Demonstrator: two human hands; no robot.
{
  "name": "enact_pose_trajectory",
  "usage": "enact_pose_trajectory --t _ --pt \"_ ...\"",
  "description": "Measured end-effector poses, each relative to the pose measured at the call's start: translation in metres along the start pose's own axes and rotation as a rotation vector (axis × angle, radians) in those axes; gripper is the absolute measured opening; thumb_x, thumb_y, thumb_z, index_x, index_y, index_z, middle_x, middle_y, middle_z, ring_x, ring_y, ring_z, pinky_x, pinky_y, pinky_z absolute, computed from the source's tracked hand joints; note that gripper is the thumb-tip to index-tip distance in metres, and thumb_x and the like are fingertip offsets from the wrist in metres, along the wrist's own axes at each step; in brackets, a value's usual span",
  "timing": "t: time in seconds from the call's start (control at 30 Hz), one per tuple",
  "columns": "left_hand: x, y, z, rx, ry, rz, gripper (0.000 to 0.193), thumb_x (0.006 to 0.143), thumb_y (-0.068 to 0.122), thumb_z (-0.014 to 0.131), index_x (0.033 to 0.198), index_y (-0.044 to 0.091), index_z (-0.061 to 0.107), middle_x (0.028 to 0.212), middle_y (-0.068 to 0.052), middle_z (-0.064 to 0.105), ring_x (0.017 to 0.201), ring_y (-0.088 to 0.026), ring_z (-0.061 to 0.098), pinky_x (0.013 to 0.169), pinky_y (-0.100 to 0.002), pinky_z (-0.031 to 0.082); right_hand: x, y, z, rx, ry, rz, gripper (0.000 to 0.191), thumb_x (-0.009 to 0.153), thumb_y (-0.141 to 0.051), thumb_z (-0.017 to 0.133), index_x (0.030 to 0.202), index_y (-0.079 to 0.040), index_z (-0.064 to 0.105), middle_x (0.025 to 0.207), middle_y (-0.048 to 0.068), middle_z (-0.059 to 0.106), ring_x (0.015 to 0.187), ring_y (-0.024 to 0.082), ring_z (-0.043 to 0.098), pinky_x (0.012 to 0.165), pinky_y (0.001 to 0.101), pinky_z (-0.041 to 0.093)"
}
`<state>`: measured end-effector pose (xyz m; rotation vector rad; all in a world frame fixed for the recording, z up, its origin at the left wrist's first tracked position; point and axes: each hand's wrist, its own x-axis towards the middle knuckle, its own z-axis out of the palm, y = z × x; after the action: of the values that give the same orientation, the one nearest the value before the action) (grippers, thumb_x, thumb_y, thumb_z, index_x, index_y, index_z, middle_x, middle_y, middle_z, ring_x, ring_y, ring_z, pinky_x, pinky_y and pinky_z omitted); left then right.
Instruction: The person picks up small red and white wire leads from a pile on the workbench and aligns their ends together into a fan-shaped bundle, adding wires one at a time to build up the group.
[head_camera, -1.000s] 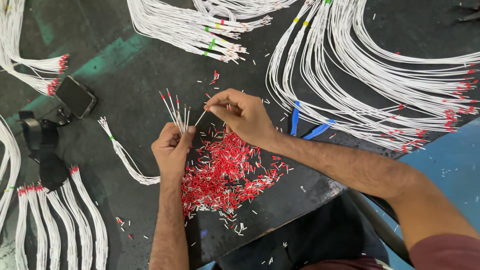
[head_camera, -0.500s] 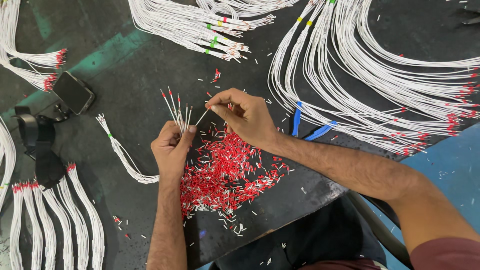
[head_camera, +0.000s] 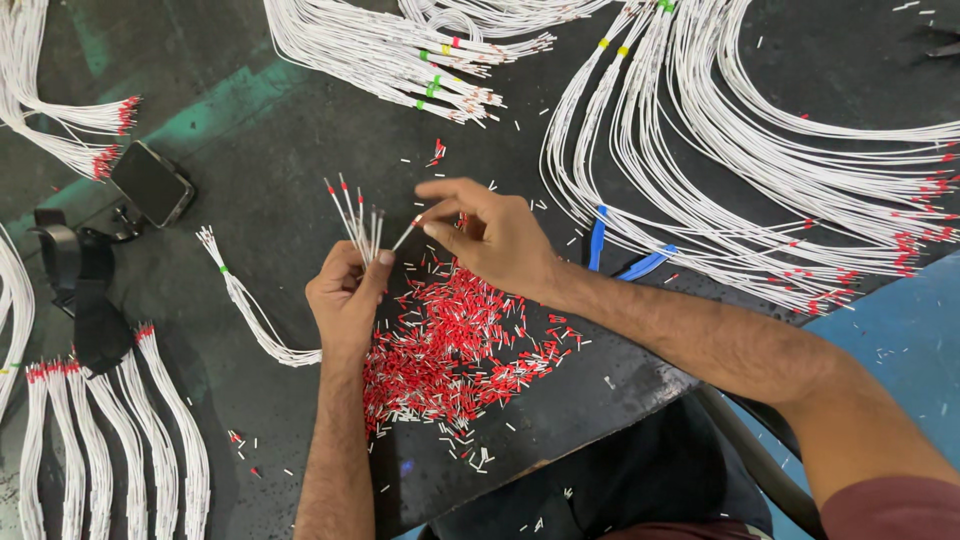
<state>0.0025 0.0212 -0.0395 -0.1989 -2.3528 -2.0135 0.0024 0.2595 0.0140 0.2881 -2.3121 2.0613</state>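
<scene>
The lower lengths of the white wires (head_camera: 355, 215) are being hidden inside the closed left hand (head_camera: 345, 300). The tip of the one wire pinched by the right hand (head_camera: 495, 240) is being covered by thumb and forefinger, and whether a red ferrule is being seated there is too small to tell. Part of the red ferrule pile (head_camera: 450, 345) is being masked by the right wrist at its 1 o'clock side. The wire bundles (head_camera: 780, 180) are being cut off by the frame at 12 and 3 o'clock. The blue-handled tool (head_camera: 620, 255) is being largely buried under those bundles, so its kind cannot be told.
</scene>
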Motion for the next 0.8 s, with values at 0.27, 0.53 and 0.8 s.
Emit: enact_pose_trajectory --t 0.27,0.53,0.8 --pt "0.005 0.002 0.001 -0.27 0.1 -0.057 0.017 0.096 0.0 0.063 0.112 0.005 0.058 0.1 -0.002 0.064 0.066 -0.006 0.057 0.054 -0.023 0.044 -0.009 -0.003 -0.02 -0.868 -0.417 -0.542 0.033 0.082 -0.044 0.074 0.095 -0.014 0.073 0.094 0.002 0.066 0.099 0.025 0.057 0.085 0.043 0.042" --pt "0.002 0.001 -0.003 -0.3 0.061 -0.025 0.014 0.105 0.007 0.059 0.108 -0.004 0.067 0.112 -0.008 0.059 0.071 -0.009 0.056 0.059 -0.025 0.046 -0.026 0.003 -0.009 -0.926 -0.526 -0.639 0.013 0.077 -0.02 0.071 0.089 -0.014 0.067 0.091 -0.001 0.065 0.099 0.021 0.06 0.092 0.0412 0.043" --pt "0.003 0.002 -0.003 -0.266 0.055 -0.001 0.018 0.105 0.008 0.06 0.098 -0.006 0.068 0.113 -0.009 0.059 0.071 -0.008 0.057 0.058 -0.024 0.045 -0.022 0.001 -0.007 -0.786 -0.314 -0.655 0.022 0.092 -0.025 0.071 0.111 -0.014 0.073 0.092 0.003 0.071 0.088 0.023 0.069 0.078 0.0375 0.052"
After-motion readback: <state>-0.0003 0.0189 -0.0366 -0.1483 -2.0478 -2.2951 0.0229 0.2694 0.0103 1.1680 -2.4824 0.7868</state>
